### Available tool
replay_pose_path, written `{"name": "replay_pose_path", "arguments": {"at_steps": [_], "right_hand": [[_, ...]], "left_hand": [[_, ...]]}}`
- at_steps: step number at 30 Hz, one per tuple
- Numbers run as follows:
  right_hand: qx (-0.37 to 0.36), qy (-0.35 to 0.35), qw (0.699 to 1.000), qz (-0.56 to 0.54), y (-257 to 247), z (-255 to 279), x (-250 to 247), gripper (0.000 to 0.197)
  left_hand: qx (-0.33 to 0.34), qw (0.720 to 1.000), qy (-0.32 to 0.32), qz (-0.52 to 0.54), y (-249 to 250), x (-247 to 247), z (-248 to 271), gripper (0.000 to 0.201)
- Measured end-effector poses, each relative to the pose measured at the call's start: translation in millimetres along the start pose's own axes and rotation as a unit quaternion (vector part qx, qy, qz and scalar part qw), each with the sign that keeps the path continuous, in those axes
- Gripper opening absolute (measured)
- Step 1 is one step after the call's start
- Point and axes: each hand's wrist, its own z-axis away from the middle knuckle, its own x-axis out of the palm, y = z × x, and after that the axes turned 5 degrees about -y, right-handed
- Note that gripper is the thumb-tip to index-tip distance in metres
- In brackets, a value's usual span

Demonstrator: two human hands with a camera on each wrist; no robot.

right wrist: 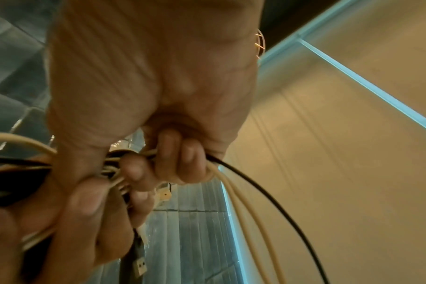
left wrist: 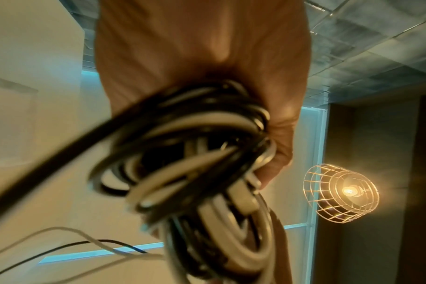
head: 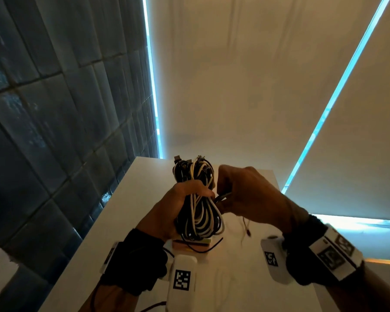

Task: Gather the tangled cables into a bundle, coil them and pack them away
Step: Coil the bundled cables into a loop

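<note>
A coiled bundle of black and white cables (head: 197, 199) stands upright above the white table (head: 245, 278). My left hand (head: 185, 199) grips the bundle round its middle, fingers wrapped over the strands. In the left wrist view the coil (left wrist: 195, 163) fills the frame under my palm. My right hand (head: 241, 194) is just right of the bundle and pinches loose strands (right wrist: 243, 192), two white and one black, that trail down and away. USB plugs (right wrist: 139, 266) hang from the bundle's far end.
A small tan and white item (head: 189, 244) lies on the table under the bundle, with thin loose wires (head: 245, 228) beside it. A dark tiled wall (head: 54, 109) rises at the left and pale blinds (head: 257, 86) behind. A caged lamp (left wrist: 341, 192) glows overhead.
</note>
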Motion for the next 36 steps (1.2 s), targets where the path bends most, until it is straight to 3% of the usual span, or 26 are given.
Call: {"name": "replay_pose_path", "arguments": {"at_steps": [3, 6, 10, 13, 15, 17, 19, 20, 22, 25, 26, 29, 31, 33, 36], "right_hand": [[-0.035, -0.056, 0.997, -0.036, -9.1, -5.7, -15.5, 0.032], [-0.017, -0.087, 0.991, -0.098, -2.3, -8.8, -31.9, 0.017], [0.018, -0.031, 0.996, -0.076, 22.1, -12.5, -60.0, 0.010], [0.078, 0.000, 0.997, -0.001, 46.4, -7.5, -70.1, 0.007], [0.127, -0.038, 0.990, 0.051, 52.0, 1.0, -73.7, 0.021], [0.156, -0.063, 0.984, 0.064, 46.2, 8.3, -69.0, 0.063], [0.130, -0.082, 0.987, 0.035, 29.1, 8.0, -51.6, 0.087], [0.103, -0.103, 0.989, 0.010, 22.5, 4.9, -40.0, 0.087], [0.037, -0.141, 0.986, -0.081, 21.1, -2.6, -15.6, 0.068], [-0.012, -0.173, 0.949, -0.265, 35.7, -2.5, 12.7, 0.022], [-0.010, -0.177, 0.925, -0.336, 40.3, 0.5, 20.9, 0.017], [0.016, -0.209, 0.832, -0.514, 55.1, 7.5, 32.5, 0.022], [0.037, -0.238, 0.790, -0.564, 69.3, 8.5, 26.9, 0.029], [0.076, -0.237, 0.780, -0.574, 81.5, 8.2, 17.5, 0.030], [0.135, -0.173, 0.820, -0.529, 80.6, 6.3, 10.4, 0.029]], "left_hand": [[-0.010, 1.000, -0.012, -0.019, 5.1, 2.5, 2.9, 0.036], [-0.026, 0.998, -0.034, -0.050, 7.6, 1.9, 8.4, 0.036], [-0.056, 0.995, -0.047, -0.071, -0.3, -4.8, 16.5, 0.047], [-0.049, 0.997, -0.032, -0.041, -7.0, -11.4, 17.1, 0.041], [-0.036, 0.999, -0.026, -0.027, -9.1, -13.8, 18.3, 0.037], [-0.035, 0.999, -0.032, -0.020, -10.1, -13.6, 19.3, 0.037], [-0.036, 0.998, -0.043, -0.020, -11.6, -9.3, 19.2, 0.041], [-0.034, 0.998, -0.054, -0.018, -12.5, -5.5, 18.8, 0.041], [-0.024, 0.997, -0.078, -0.011, -13.5, 1.2, 18.1, 0.038], [-0.028, 0.997, -0.078, -0.006, -12.1, 2.8, 20.3, 0.030], [-0.031, 0.997, -0.074, -0.006, -11.1, 1.1, 21.7, 0.029], [-0.037, 0.997, -0.062, 0.010, -8.6, -3.2, 27.1, 0.036], [-0.041, 0.997, -0.054, 0.025, -8.8, -7.5, 31.5, 0.037], [-0.047, 0.997, -0.042, 0.032, -10.1, -11.2, 34.2, 0.037], [-0.067, 0.996, -0.019, 0.048, -13.6, -11.8, 32.8, 0.030]]}}
